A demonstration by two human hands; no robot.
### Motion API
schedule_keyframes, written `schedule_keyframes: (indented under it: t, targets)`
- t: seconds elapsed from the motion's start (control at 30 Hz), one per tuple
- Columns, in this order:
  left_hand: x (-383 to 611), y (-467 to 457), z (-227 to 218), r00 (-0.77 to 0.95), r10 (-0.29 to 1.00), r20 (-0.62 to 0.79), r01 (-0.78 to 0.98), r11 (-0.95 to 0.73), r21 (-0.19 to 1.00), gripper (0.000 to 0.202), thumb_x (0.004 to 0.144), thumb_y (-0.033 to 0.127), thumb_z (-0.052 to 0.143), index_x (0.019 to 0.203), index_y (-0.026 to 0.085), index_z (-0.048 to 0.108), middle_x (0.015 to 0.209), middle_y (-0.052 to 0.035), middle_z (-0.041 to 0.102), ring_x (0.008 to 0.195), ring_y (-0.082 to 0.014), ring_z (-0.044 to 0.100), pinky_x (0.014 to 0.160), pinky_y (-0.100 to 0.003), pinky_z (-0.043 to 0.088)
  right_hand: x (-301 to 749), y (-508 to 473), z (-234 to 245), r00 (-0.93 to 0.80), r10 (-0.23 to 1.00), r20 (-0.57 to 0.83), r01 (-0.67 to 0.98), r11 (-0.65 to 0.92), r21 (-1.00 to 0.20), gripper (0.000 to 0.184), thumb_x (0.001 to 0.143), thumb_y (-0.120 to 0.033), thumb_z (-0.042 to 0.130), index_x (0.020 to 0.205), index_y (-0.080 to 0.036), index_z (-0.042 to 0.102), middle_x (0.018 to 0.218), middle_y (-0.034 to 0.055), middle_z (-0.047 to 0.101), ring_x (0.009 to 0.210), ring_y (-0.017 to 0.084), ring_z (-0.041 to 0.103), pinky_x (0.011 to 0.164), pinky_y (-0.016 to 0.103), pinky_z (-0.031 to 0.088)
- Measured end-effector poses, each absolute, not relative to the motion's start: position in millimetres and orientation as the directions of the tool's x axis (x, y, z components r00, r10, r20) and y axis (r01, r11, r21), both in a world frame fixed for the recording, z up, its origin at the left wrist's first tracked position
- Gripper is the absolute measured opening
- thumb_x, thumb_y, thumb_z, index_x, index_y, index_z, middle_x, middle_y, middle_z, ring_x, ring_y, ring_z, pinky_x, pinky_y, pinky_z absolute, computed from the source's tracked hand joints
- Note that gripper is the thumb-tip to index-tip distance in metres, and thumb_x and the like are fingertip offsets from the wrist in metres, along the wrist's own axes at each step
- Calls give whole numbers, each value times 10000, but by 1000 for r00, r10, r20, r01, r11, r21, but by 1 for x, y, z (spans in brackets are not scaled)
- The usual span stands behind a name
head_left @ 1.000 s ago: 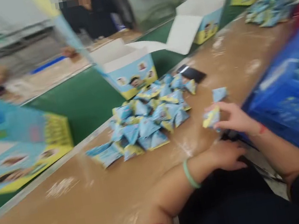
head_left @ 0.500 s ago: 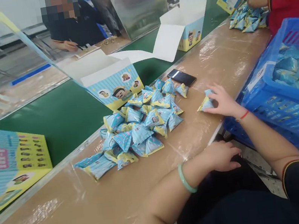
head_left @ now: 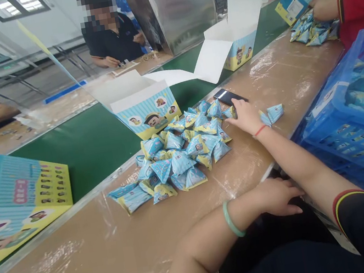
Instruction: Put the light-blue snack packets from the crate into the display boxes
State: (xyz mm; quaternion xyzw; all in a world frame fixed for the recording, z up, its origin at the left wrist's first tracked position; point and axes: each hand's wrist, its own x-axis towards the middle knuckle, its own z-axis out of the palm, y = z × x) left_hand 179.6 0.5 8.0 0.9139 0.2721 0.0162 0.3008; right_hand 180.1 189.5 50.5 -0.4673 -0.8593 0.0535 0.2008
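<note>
My right hand [head_left: 246,117], with a red string at the wrist, is stretched over the table. Its fingers are apart beside a small packet [head_left: 229,112] at the right end of a heap of blue and yellow pyramid-shaped packets [head_left: 181,162]. Just right of that wrist lie two more packets [head_left: 275,113]. A dark phone [head_left: 229,96] is beyond my right fingertips. My left hand [head_left: 280,195], wearing a green bangle, rests low at the table's near edge over my lap. Its fingers are loosely extended and hold nothing.
Open printed boxes [head_left: 150,114] stand on the green belt [head_left: 89,147] behind the heap; another box [head_left: 20,196] is at left. A blue crate [head_left: 350,122] of packets is at right. A co-worker's red sleeve [head_left: 358,4] and another person [head_left: 112,36] are farther off.
My right hand has let go of the packet at right and moved left to the heap's edge. Two packets now lie by its wrist. The view has shifted slightly; my left hand stays low.
</note>
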Motion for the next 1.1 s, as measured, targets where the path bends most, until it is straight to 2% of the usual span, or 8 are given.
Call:
schedule_keyframes:
  t: [0.13,0.2,0.3,0.4,0.5,0.7,0.93,1.1]
  targets:
    - [179,0,4,860,501,-101,459,-672,582,586,969,494,522,1430,133,514,1389,-147,606,1177,-293,632,1015,-417,506,165,196,56,-476,856,200,806,516,-289,570,821,-289,751,1305,-67,548,1154,249,694,1082,399,669,943,485,525]
    - [180,0,1,857,502,-118,472,-670,573,583,958,516,530,1416,155,530,1370,-135,618,1155,-290,647,990,-411,518,180,193,59,-483,832,272,696,553,-458,624,801,-296,762,1351,-117,528,1191,216,700,1107,383,675,962,493,530]
    - [183,0,-3,859,484,-167,494,-698,518,554,950,546,517,1368,187,580,1336,-123,637,1141,-304,653,968,-427,526,214,180,66,-478,782,401,194,539,-820,693,861,-457,681,1463,-240,415,1322,147,664,1153,317,678,948,481,562]
    - [184,1,-3,844,495,-207,530,-705,471,586,953,572,481,1396,197,557,1318,-128,641,1131,-311,653,938,-435,532,240,158,79,-526,750,400,-128,396,-909,701,838,-546,707,1432,-304,423,1371,121,646,1176,288,676,959,469,573]
    - [185,1,1,833,507,-222,548,-699,459,621,963,579,455,1421,165,529,1328,-135,629,1161,-316,633,937,-424,525,252,136,93,-553,750,363,-94,377,-922,735,764,-521,809,1375,-293,470,1360,122,655,1180,290,678,1013,469,554]
    - [185,-3,11,803,535,-263,594,-685,422,609,970,534,466,1451,163,502,1350,-133,607,1172,-341,605,940,-449,515,269,121,88,-673,681,290,39,424,-905,703,777,-515,802,1368,-294,495,1347,98,666,1234,305,646,1051,499,534]
    - [193,-23,4,822,501,-270,569,-721,395,596,955,512,497,1449,180,507,1396,-125,581,1178,-347,592,916,-458,517,282,76,44,-715,624,316,253,652,-715,653,855,-373,740,1428,-267,447,1286,92,680,1218,283,642,1084,501,491]
    - [195,-26,-6,828,527,-193,557,-730,397,552,927,500,553,1386,195,572,1347,-125,621,1216,-343,581,968,-475,492,261,65,29,-802,484,351,122,708,-696,828,777,-642,757,1437,-222,486,1358,149,620,1244,324,599,1056,503,484]
